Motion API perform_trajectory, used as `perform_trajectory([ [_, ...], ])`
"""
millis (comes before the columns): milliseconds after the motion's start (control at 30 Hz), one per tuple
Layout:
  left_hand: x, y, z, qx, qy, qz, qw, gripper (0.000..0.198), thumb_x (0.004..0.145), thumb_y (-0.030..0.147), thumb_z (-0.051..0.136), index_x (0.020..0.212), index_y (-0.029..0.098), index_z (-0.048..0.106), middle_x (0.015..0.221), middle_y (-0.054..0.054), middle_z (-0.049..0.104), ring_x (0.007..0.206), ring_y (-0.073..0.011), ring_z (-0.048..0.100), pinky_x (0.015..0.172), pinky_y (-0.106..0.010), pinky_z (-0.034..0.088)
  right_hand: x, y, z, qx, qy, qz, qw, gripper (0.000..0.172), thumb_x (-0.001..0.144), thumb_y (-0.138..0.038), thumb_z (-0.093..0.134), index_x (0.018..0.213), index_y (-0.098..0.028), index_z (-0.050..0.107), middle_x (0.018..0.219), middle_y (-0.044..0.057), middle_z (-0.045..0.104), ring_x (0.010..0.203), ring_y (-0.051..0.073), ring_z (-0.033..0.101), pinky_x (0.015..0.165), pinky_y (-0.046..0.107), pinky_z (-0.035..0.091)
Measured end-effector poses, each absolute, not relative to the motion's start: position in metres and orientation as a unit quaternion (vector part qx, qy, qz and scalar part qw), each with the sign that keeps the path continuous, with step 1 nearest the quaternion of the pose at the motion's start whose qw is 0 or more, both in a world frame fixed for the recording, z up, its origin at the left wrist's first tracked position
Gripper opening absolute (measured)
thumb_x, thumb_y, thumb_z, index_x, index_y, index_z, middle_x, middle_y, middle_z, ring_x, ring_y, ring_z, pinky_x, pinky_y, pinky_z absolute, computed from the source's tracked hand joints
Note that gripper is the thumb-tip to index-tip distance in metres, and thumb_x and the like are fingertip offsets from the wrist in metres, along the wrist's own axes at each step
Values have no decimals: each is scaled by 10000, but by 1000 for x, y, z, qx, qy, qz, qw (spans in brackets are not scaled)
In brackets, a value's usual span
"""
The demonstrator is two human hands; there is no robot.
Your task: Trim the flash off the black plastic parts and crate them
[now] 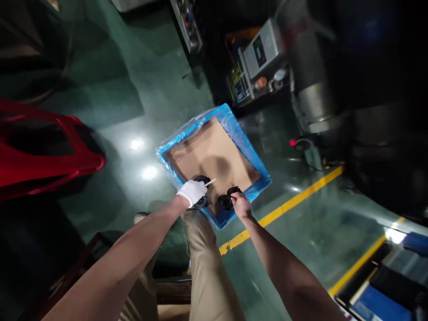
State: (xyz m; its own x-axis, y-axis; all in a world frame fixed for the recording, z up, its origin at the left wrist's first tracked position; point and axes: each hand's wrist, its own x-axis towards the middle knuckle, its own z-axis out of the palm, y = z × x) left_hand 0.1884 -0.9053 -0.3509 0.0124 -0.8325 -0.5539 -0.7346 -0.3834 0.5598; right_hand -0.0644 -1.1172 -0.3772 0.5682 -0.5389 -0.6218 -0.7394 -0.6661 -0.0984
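A blue crate [247,145] lined with clear plastic has a brown cardboard sheet [214,147] inside. My left hand [193,192], in a white glove, is closed on a thin pale stick [210,182] at the crate's near left side. Black round parts [201,203] lie under and beside that glove. Bare, my right hand [240,203] pinches the edge of a black round part [233,191] at the near right side. Another black ring-shaped part [224,202] rests just left of it in the crate.
A red plastic chair or frame [76,156] stands at the left. Machinery with a grey control box [262,49] is at the upper right. Yellow lines [284,207] cross the green floor. My legs are directly below the crate.
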Motion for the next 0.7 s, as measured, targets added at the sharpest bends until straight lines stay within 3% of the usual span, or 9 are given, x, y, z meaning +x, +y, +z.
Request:
perform_trajectory([
  [233,111,-990,-458,625,-628,-454,95,379,1009,392,699,1292,143,657,1301,-124,682,1140,-252,695,978,-469,616,-142,-1085,-470,-835,404,324,186,346,1036,-420,665,1305,-202,661,1333,101,664,1124,230,677,967,452,601],
  [433,66,-1012,-518,599,-634,-479,102,369,1016,396,690,1292,154,655,1279,-110,689,1104,-240,704,945,-455,628,-168,-1063,-509,-822,428,308,216,345,1038,-420,661,1308,-204,660,1342,102,660,1134,232,674,976,456,598],
  [567,53,-1007,-537,600,-627,-483,120,359,1018,391,688,1289,158,657,1276,-109,690,1090,-233,706,931,-441,633,-171,-1060,-522,-819,429,294,244,335,1039,-419,660,1298,-206,666,1339,100,664,1135,230,675,980,455,597],
  [700,55,-1006,-506,633,-601,-460,164,354,1013,390,697,1263,142,665,1239,-108,701,1060,-225,713,912,-426,635,-159,-1059,-496,-819,426,281,265,353,1034,-416,669,1312,-198,659,1350,102,658,1162,243,670,995,474,591],
])
